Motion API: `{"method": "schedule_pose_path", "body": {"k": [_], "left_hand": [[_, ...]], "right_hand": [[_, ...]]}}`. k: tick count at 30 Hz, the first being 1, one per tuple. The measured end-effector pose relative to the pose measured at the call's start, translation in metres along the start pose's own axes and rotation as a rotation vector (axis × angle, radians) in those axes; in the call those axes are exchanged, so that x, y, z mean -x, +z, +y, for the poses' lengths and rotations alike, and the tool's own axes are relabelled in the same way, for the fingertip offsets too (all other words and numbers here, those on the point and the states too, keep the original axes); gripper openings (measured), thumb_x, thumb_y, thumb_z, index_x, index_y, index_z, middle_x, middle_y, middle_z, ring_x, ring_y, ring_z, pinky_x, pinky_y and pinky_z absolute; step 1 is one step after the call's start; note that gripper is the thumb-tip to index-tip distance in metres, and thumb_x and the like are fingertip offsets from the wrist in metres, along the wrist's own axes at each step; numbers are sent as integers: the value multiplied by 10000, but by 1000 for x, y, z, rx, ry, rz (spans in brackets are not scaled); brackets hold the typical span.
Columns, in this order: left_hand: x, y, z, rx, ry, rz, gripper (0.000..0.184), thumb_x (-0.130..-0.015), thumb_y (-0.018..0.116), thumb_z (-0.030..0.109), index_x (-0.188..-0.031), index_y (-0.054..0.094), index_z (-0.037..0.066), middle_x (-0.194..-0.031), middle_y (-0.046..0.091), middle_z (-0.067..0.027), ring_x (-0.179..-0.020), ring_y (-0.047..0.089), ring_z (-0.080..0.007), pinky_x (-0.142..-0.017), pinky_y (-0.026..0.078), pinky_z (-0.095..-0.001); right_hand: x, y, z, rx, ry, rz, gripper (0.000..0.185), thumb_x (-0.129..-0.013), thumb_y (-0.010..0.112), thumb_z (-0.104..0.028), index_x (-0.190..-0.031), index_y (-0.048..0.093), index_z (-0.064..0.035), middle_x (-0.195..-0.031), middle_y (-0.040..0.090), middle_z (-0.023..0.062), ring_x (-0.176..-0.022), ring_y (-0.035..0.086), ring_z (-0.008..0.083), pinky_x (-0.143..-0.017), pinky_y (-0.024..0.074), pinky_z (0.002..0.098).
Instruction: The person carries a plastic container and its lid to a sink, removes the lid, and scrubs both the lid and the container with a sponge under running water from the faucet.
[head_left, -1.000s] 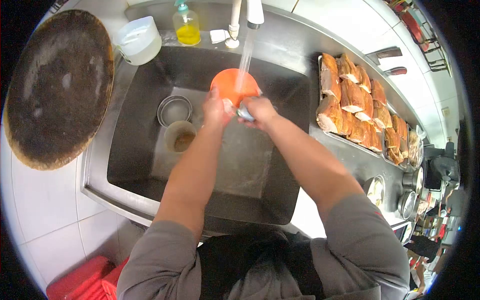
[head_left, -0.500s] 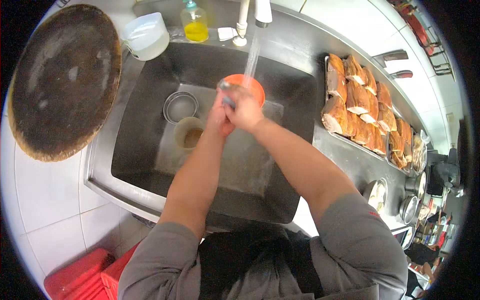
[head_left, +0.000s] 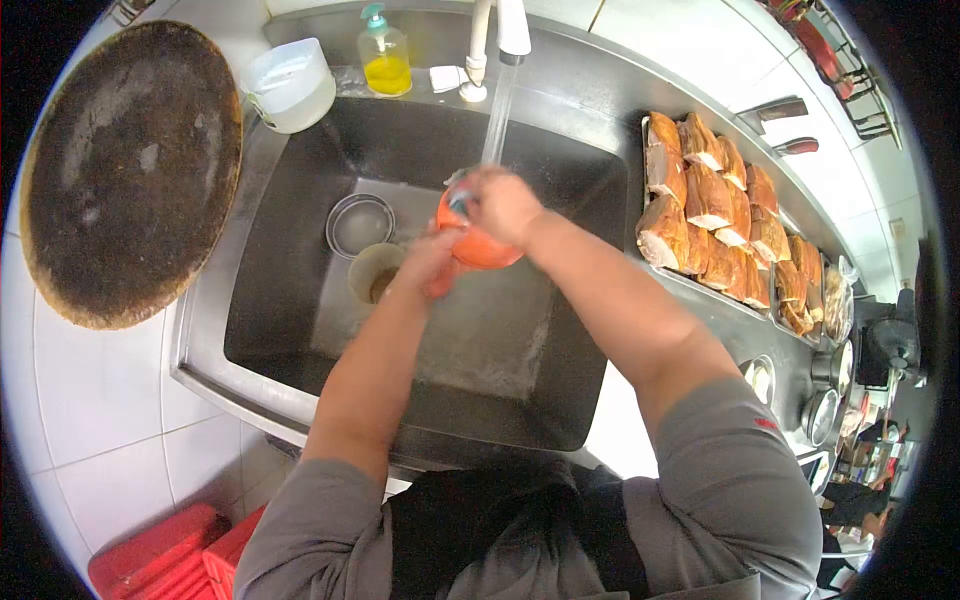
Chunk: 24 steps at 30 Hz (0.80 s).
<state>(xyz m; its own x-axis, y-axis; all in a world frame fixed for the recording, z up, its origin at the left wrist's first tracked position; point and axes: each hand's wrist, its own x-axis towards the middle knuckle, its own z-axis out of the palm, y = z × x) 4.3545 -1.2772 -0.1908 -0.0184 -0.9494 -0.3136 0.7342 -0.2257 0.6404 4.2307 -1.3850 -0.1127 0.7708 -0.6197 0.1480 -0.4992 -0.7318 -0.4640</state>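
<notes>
Where tiled, wall (head_left: 100,400) beside sink (head_left: 470,345).

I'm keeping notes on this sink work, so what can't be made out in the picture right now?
All in the head view:
1. Small thing: blurred and mostly covered by the right hand; what it is stays unclear.
2. Orange bowl: partly hidden by the right hand and the blurred left hand.
3. Cup: right side hidden behind the left hand.
4. Red crate: cut off by the bottom edge.
</notes>
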Motion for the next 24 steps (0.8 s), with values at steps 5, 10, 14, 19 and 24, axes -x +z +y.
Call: {"method": "schedule_pose_path", "body": {"k": [5, 10, 14, 19, 24], "left_hand": [[14, 31, 13, -40, -22, -46, 464, -930, 509, 95, -1372, 372, 60, -1322, 526, -135, -1181, 572, -327, -946, 514, -544], [16, 37, 15, -50, 23, -44, 382, -996, 478, 223, -1346, 451, 73, -1264, 589, -132, -1140, 605, -310, -928, 515, -538], [8, 34, 27, 83, 41, 46, 480, -1043, 385, 401, -1407, 399, 89, -1336, 552, -110, -1170, 585, -256, -939, 510, -487], [-2, 6, 14, 38, 49, 22, 526, -1060, 276, 441, -1391, 433, 63, -1346, 554, -110, -1208, 568, -259, -1022, 462, -456], [4, 37, 11, 214, -50, -52, 526, -1037, 367, 471, -1358, 481, 71, -1334, 559, -104, -1203, 561, -243, -991, 477, -425]], "right_hand": [[2, -6, -18, -70, 179, 15, 219, -846, 602, -145, -1039, 672, -71, -1108, 629, 175, -1022, 632, 350, -886, 516, 448], [-3, -3, -10, 61, 311, 200, 241, -843, 632, -206, -1068, 636, -119, -1129, 616, 164, -992, 645, 341, -844, 523, 472], [17, 16, -18, 33, 18, 118, 278, -845, 632, -228, -1101, 632, -118, -1118, 625, 168, -989, 650, 345, -843, 532, 468], [21, -1, 1, 97, 223, 29, 306, -841, 620, -233, -1127, 639, -126, -1120, 633, 168, -982, 656, 349, -849, 537, 461], [11, 17, -28, 12, 260, 72, 295, -821, 659, -235, -1095, 670, -127, -1139, 631, 159, -992, 641, 345, -889, 516, 449]]}}
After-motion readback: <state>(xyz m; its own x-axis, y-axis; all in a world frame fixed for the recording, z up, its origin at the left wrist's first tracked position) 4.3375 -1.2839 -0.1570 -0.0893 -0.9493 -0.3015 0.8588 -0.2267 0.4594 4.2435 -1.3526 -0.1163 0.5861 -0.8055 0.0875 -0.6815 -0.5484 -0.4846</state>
